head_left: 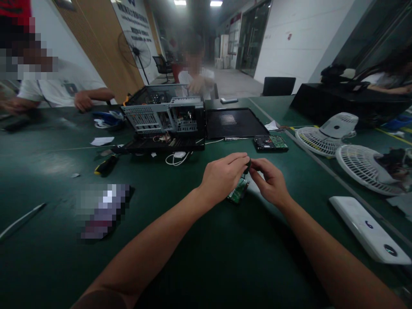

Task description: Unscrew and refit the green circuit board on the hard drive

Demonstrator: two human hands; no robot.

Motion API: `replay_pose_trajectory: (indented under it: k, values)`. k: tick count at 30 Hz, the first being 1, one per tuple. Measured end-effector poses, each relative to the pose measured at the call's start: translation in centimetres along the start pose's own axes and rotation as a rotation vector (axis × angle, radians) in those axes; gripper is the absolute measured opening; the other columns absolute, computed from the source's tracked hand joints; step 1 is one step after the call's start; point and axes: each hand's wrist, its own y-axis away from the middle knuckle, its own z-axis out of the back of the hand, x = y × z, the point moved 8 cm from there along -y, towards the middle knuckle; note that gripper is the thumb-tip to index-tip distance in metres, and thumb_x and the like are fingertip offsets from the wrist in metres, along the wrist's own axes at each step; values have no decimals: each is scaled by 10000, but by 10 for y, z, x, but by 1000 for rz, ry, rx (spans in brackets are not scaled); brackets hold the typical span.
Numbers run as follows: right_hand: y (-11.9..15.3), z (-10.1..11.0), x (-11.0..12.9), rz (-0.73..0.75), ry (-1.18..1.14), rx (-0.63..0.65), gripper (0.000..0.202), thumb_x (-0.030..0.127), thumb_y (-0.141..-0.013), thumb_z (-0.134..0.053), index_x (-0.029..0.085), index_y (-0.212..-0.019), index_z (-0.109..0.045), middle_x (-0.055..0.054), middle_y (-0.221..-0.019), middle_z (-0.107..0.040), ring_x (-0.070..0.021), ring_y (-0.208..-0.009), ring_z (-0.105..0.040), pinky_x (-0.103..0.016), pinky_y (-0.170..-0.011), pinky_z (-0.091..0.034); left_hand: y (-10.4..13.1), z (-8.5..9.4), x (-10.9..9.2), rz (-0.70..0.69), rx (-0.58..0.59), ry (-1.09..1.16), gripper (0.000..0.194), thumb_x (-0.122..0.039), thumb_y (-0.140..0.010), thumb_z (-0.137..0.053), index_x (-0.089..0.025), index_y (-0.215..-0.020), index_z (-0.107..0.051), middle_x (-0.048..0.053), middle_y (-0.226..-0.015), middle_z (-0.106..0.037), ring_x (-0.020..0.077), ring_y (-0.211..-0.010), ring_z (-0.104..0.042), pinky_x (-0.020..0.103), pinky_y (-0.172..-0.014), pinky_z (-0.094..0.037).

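Note:
Near the middle of the table, my left hand (224, 175) is wrapped round the dark handle of a screwdriver (247, 166). The thumb and fingertips of my right hand (270, 182) close on the same handle from the right. The screwdriver stands upright, its short shaft pointing down at a small drive with a green circuit board (238, 193). My left fingers hide part of that board, and the exact spot under the tip is too small to make out.
An opened computer case (162, 118) stands ahead, beside its black side panel (230, 122). Another hard drive (271, 143) lies right of centre. White fan grilles (367, 169) and a white power bank (370, 229) are rightward; a yellow-black screwdriver (106, 165) is leftward. Other people sit around.

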Motion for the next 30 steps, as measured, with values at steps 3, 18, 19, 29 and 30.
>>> replay_pose_trajectory:
  k: [3, 18, 19, 29, 30]
  values:
    - [2, -2, -4, -22, -40, 4, 249, 271, -967, -615, 267, -1205, -688, -74, -1180, -696, -229, -1069, -672, -456, -961, -564, 0, -1, 2, 5, 16, 8, 246, -153, -1007, -606, -178, -1244, -663, 86, -1297, -700, 213, -1171, -685, 399, -994, -593]
    - [1, -7, -3, -16, -22, 47, 433, 270, -926, -696, 285, -1347, -597, -61, -1105, -671, -213, -975, -668, -451, -927, -578, -3, 2, 4, 42, 16, -30, 185, -159, -1005, -607, -177, -1178, -669, 69, -1194, -691, 194, -1072, -684, 350, -929, -590]
    - [0, -7, -1, -4, 10, 48, 408, 268, -924, -698, 280, -1323, -616, -58, -1074, -665, -211, -957, -661, -447, -914, -576, -3, 2, 3, 37, 11, -25, 178, -165, -1007, -606, -176, -1174, -668, 68, -1188, -691, 192, -1067, -683, 348, -925, -589]
    - [5, -15, -11, -100, -185, 51, 312, 297, -887, -756, 259, -1155, -601, -41, -1045, -696, -209, -947, -704, -412, -893, -588, -1, 2, -2, 9, -9, 32, 140, -237, -1025, -600, -207, -1134, -682, 50, -1130, -677, 162, -965, -673, 299, -842, -578]
    - [5, -16, -10, -101, -184, 55, 331, 292, -887, -756, 260, -1178, -602, -43, -1060, -701, -209, -951, -705, -412, -895, -587, -1, 2, -1, 16, -12, 19, 143, -246, -1029, -593, -215, -1134, -685, 48, -1120, -670, 159, -947, -670, 291, -824, -575]
